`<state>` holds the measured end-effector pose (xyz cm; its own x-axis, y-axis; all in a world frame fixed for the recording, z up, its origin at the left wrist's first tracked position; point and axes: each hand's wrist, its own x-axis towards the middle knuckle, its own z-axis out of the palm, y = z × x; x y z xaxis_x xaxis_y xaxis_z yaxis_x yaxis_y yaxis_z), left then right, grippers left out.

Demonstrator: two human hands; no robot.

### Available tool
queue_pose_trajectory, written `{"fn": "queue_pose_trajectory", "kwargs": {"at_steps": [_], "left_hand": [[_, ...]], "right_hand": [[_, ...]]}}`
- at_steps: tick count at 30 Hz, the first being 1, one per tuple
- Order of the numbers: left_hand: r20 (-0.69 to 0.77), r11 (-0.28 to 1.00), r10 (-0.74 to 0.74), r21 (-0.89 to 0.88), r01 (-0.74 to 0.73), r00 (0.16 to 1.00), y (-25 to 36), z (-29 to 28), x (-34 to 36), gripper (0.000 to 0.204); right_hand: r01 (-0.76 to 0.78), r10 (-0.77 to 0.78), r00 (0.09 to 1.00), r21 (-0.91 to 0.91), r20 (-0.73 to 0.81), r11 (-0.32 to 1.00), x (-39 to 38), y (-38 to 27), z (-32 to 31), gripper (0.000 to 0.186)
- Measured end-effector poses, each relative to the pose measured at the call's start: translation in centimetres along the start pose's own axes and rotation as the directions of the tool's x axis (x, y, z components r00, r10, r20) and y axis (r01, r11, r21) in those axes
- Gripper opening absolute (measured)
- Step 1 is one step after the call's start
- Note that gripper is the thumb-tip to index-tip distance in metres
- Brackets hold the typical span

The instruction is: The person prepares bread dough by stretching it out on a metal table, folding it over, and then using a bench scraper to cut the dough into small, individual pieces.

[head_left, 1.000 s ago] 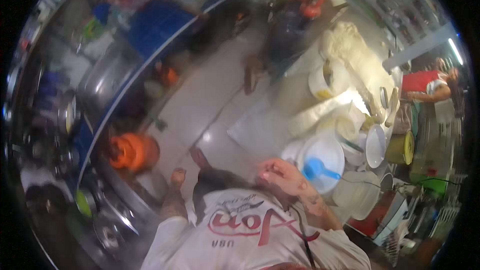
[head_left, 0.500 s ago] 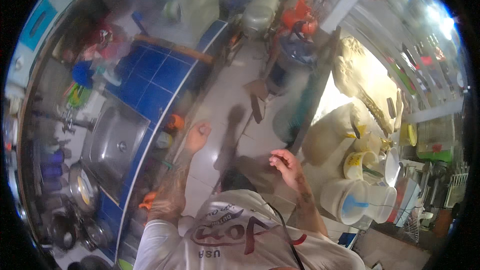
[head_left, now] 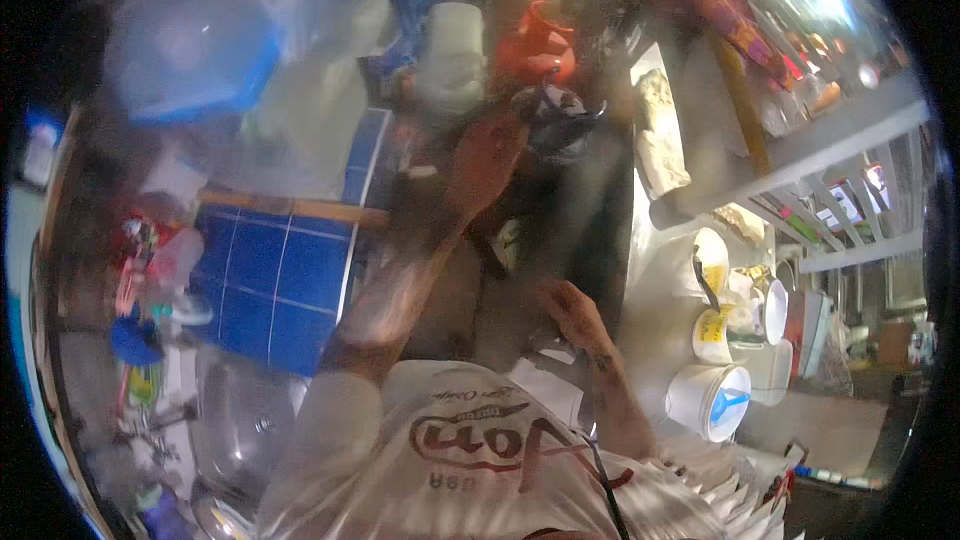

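My left hand (head_left: 492, 160) reaches far forward, smeared by motion, with its fingertips up against a dark bundle (head_left: 565, 122) that looks like plastic bagging. Whether the fingers grip it cannot be made out. Just beyond sits an orange-red container (head_left: 537, 42), and to its left a pale, rounded container (head_left: 452, 55). Lower down, near my body, my right hand (head_left: 572, 312) hangs over the walkway, its fingers blurred and pointing left. No object shows in it.
On the left runs a blue-tiled counter (head_left: 280, 285) with a wooden edge and a metal sink (head_left: 250, 415). A translucent blue-rimmed tub (head_left: 195, 40) stands at the far left. To the right, a pale worktop holds a white tub with a blue scoop (head_left: 728, 405) under a white slatted rack (head_left: 800, 175).
My left hand has stretched forward from beside the counter to the dark bundle. My view has shifted forward along the walkway. The right hand stays low, near my body.
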<state>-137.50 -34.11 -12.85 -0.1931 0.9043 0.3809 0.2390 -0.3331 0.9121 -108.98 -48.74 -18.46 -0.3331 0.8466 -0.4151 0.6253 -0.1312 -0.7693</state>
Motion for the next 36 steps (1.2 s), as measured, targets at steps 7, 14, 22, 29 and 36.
{"fn": "queue_pose_trajectory", "kwargs": {"at_steps": [7,14,22,29,36], "left_hand": [[0.202,0.931,0.011,-0.361,0.064,0.979,-2.0,8.4,22.7,0.037],[0.615,0.597,-0.13,-0.578,0.557,0.778,-2.2,13.6,24.7,0.039],[0.592,0.693,0.103,-0.619,0.369,0.799,-5.6,13.5,27.6,0.049],[0.203,0.833,-0.202,-0.478,0.277,0.958,-4.2,8.3,8.4,0.033],[0.967,0.984,-0.093,0.126,0.126,-0.237,-2.2,9.0,-20.1,0.043]], "right_hand": [[-0.057,0.204,0.842,0.294,-0.499,0.954,-7.2,8.1,4.7,0.028],[-0.231,0.484,0.633,0.45,-0.604,0.863,-21.1,9.0,19.0,0.032],[-0.236,0.722,0.555,0.753,-0.414,0.614,-26.6,10.9,30.2,0.033],[-0.494,0.781,0.415,0.606,-0.466,0.624,-29.7,10.8,30.8,0.044],[-0.338,0.717,0.402,0.635,-0.569,0.694,-34.3,14.9,27.5,0.039]]}}
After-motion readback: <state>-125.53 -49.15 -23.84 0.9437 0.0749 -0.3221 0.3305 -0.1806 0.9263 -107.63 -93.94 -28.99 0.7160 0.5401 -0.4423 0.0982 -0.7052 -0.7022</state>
